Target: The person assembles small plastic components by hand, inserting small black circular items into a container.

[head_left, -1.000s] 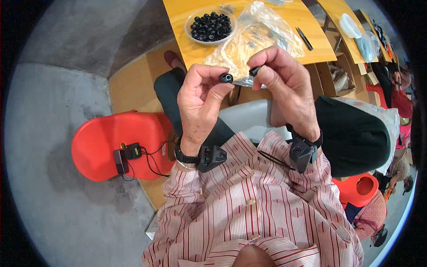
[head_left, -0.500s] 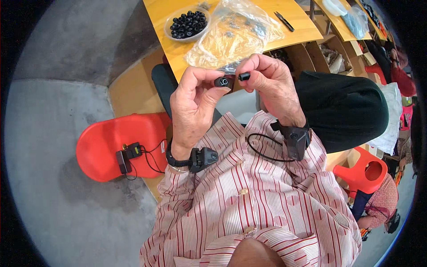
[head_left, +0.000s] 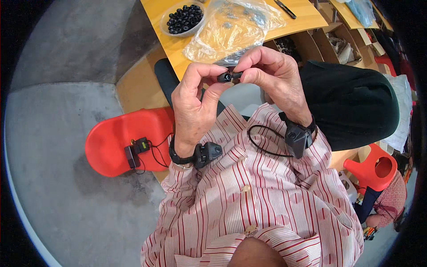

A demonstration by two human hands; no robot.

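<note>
A small, rounded black plastic piece with a hole in its end is pinched between the thumb and forefinger of my left hand. Facing it, my right hand grips a slimmer black cylindrical piece, partly covered by the fingertips. The two pieces meet end to end or nearly so; whether one enters the other I cannot tell. Beyond my hands, a clear plastic bag with small metallic bits lies on the yellow table. Beside it stands a clear bowl of black pieces.
A slim black tool lies on the table at the far right. Open cardboard boxes sit below it. Dark cloth bulges at right, near a red stool. On a red seat at left rest small cabled devices.
My right hand has brought its cylindrical piece left, up to the piece in my left hand. The gap between them has closed or nearly closed. The whole view has shifted slightly.
</note>
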